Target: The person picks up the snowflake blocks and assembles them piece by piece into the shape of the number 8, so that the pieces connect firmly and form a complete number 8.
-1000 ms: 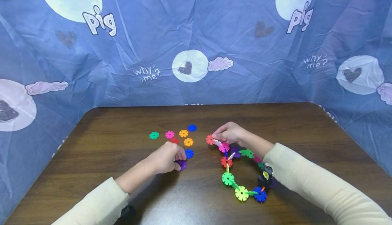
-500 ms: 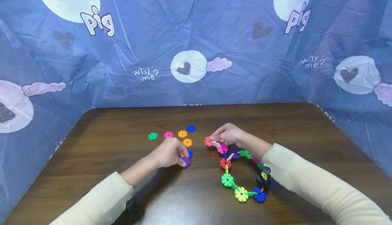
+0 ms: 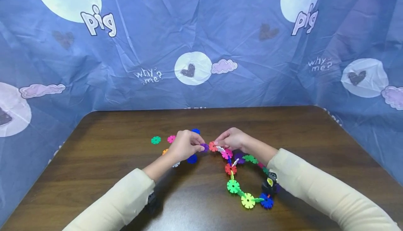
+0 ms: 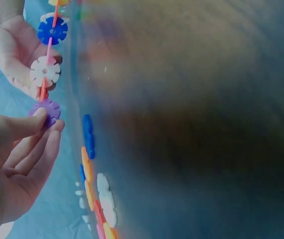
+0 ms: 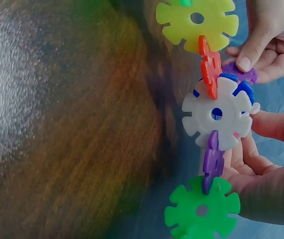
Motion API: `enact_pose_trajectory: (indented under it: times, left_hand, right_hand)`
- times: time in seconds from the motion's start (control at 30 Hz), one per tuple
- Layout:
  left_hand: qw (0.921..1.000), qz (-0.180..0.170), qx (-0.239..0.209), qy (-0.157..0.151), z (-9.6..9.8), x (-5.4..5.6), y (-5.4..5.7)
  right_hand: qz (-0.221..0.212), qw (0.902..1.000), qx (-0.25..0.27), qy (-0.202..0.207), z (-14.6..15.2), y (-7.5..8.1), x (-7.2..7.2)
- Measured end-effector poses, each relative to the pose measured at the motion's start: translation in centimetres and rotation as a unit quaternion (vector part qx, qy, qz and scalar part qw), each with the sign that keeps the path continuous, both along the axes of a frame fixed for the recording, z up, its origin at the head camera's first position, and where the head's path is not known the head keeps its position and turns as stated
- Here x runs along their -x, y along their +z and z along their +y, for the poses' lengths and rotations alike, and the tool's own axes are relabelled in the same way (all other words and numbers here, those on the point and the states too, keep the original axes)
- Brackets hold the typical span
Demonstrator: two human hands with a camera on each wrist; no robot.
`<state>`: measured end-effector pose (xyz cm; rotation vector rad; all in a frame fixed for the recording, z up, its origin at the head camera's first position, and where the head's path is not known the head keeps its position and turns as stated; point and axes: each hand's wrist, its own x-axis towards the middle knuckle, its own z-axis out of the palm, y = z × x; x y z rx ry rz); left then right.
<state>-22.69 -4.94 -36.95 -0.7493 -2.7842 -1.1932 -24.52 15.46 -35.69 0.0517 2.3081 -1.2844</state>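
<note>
My left hand (image 3: 184, 145) pinches a purple notched disc (image 3: 205, 148) between thumb and fingers. In the left wrist view the disc (image 4: 53, 110) meets the edge of an orange-red disc (image 4: 43, 90) seen edge-on. That orange-red disc (image 3: 212, 146) ends a long chain of interlocking snowflake discs, followed by a white one (image 4: 45, 71). My right hand (image 3: 233, 138) grips the chain by this end, its fingers partly behind the discs in the right wrist view. The rest of the chain loops toward the front, through a green disc (image 3: 233, 186), a yellow-green disc (image 3: 248, 201) and a blue disc (image 3: 266, 201).
Loose discs lie left of the chain: a green one (image 3: 155, 140), a pink one (image 3: 171, 139), a blue one (image 3: 192, 159) and several others, some hidden by the left hand. A blue printed cloth (image 3: 151, 31) hangs behind the brown table (image 3: 119, 129).
My left hand has picked up the purple disc and carried it right and away from me, to the orange-red end disc. The right hand has stayed nearly in place.
</note>
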Motion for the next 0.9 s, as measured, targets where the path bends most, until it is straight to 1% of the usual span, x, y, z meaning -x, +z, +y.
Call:
enact_pose_trajectory:
  times: [0.1, 0.23, 0.4, 0.53, 0.67, 0.77, 0.9]
  left_hand:
    - [0.9998, 0.018, 0.008, 0.0, 0.3, -0.1, 0.0]
    - [0.9992, 0.037, 0.012, 0.0, 0.8, -0.3, 0.0]
    - [0.9983, 0.058, 0.002, 0.01, 1.3, -0.6, -0.2]
    - [0.997, 0.073, 0.001, 0.027, 1.7, -0.7, -0.4]
    - [0.9961, 0.077, 0.001, 0.043, 1.8, -0.4, -0.4]
    - [0.9957, 0.073, -0.008, 0.056, 1.7, -0.1, -0.4]
    - [0.9951, 0.073, -0.02, 0.064, 1.7, 0.5, -0.2]
  right_hand:
    - [0.002, 1.0, -0.009, -0.002, 0.0, 0.2, 0.1]
    - [-0.001, 0.9999, -0.007, -0.009, 0.0, 0.1, 0.1]
    - [-0.005, 0.9989, -0.004, -0.046, -0.2, -0.2, -0.1]
    - [0.02, 0.9971, -0.026, -0.069, -0.8, -0.3, -0.3]
    - [0.035, 0.9948, -0.044, -0.085, -1.3, -0.2, -0.6]
    - [0.026, 0.9941, -0.031, -0.101, -1.4, 0.0, -0.6]
    - [0.003, 0.9925, 0.024, -0.119, -1.3, 0.1, -0.4]
